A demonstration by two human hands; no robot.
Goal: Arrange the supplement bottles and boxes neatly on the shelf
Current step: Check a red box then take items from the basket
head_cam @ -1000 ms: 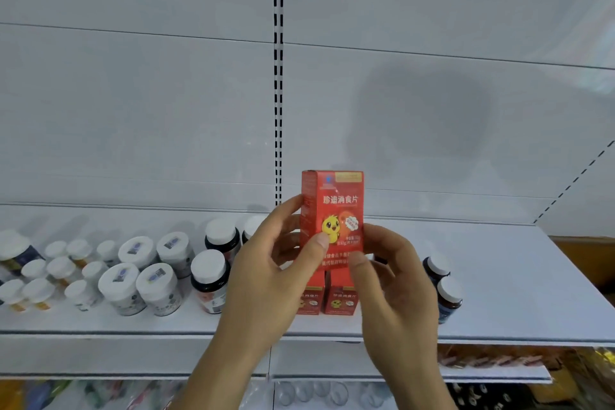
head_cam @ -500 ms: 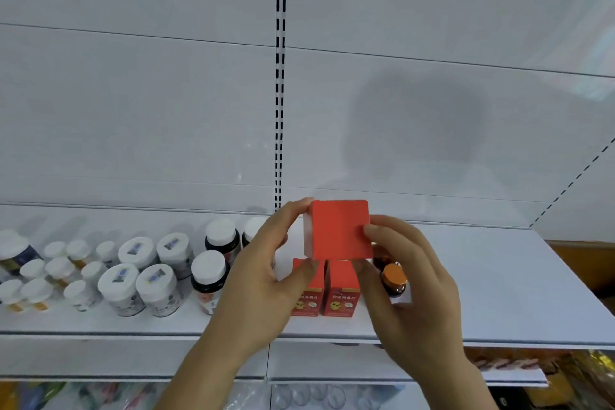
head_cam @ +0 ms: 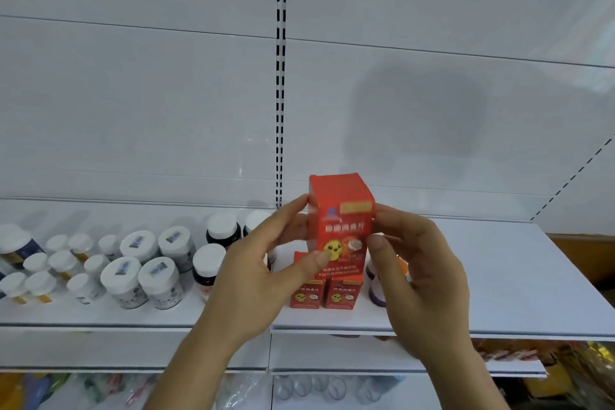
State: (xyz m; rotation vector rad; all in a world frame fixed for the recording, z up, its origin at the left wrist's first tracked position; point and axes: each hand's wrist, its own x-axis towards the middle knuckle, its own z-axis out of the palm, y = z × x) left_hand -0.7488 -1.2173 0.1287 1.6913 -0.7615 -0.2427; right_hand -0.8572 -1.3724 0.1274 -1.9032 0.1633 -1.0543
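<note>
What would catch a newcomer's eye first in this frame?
A bright red cardboard box with a yellow cartoon chick, held up at centre between the left hand and right hand. Below it, two matching red boxes stand on the white shelf; white-capped supplement bottles cluster left.

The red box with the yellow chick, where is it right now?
In the head view, the red box is held at centre by the left hand and right hand, above two matching boxes on the shelf.

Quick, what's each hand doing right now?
Left hand: holding the red box.
Right hand: holding the same red box.
</note>
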